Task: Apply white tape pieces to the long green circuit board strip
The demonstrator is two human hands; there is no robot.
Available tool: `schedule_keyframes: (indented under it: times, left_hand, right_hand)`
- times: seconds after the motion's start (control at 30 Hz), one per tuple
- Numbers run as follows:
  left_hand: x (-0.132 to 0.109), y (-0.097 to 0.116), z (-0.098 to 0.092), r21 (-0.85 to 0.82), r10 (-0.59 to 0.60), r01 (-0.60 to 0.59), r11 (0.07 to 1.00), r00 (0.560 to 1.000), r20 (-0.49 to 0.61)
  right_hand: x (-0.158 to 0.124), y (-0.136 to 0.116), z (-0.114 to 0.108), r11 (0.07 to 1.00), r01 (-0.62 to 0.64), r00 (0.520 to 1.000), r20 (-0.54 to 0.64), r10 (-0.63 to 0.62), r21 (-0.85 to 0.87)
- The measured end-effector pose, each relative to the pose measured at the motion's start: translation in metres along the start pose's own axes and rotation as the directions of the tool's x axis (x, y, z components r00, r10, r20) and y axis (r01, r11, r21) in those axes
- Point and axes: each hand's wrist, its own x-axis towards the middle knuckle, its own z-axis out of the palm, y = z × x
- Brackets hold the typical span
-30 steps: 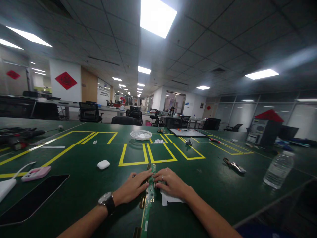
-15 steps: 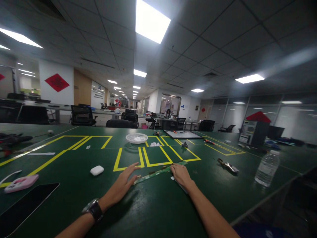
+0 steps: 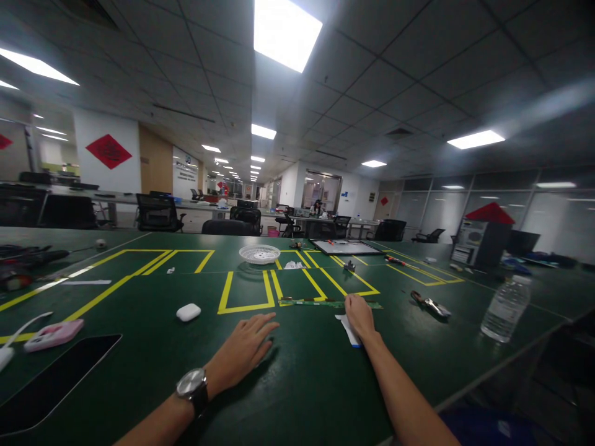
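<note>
Green table (image 3: 307, 390) with circuit strip (image 3: 320, 303), white basket (image 3: 259, 256), black phone (image 3: 60, 384), clear bottle (image 3: 506, 313)

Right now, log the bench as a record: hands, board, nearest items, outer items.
left hand: fingers spread, apart from the board
right hand: curled at the board; grip hidden
circuit board: narrow, green, running left to right, partly covered by the right hand
white paper: beside the right hand, on its left
white case: left of the left hand
basket: white, beyond the board
bottle: upright, far right
phone: near left, dark screen
</note>
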Motion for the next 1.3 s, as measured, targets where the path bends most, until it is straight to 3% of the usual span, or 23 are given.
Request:
schedule_keyframes:
  times: [0.17,0.6,0.7,0.83,0.9,1.13,1.3]
  left_hand:
    - [-0.002,-0.002,0.002,-0.005,0.018,-0.018,1.000,1.000,0.016]
    - [-0.001,0.007,-0.006,-0.063,-0.019,0.026,0.998,0.994,0.107]
    - [-0.001,0.008,-0.007,-0.061,-0.033,0.041,0.997,0.993,0.114]
    - [-0.001,0.009,-0.009,-0.054,-0.033,0.039,0.998,0.994,0.105]
    - [-0.001,0.008,-0.008,-0.051,-0.024,0.029,0.998,0.995,0.095]
    - [-0.002,0.003,-0.001,-0.014,-0.018,0.018,1.000,0.999,0.047]
    - [-0.001,0.005,-0.003,-0.022,0.006,-0.005,1.000,0.999,0.050]
  right_hand:
    - [-0.006,0.004,0.003,0.995,0.103,0.987,0.125,-0.101,-0.010]
    - [-0.009,0.006,0.016,0.993,0.103,0.971,0.221,-0.088,-0.058]
    - [-0.008,0.008,0.017,0.997,0.080,0.981,0.177,-0.076,-0.018]
    - [-0.006,0.008,0.009,1.000,0.012,1.000,0.026,-0.013,0.020]
    - [-0.007,0.006,0.004,1.000,-0.021,1.000,0.009,0.021,0.013]
    - [-0.014,-0.004,-0.015,0.991,-0.108,0.992,0.056,0.112,-0.077]
    - [-0.023,-0.014,-0.024,0.984,-0.095,0.975,0.187,0.123,-0.152]
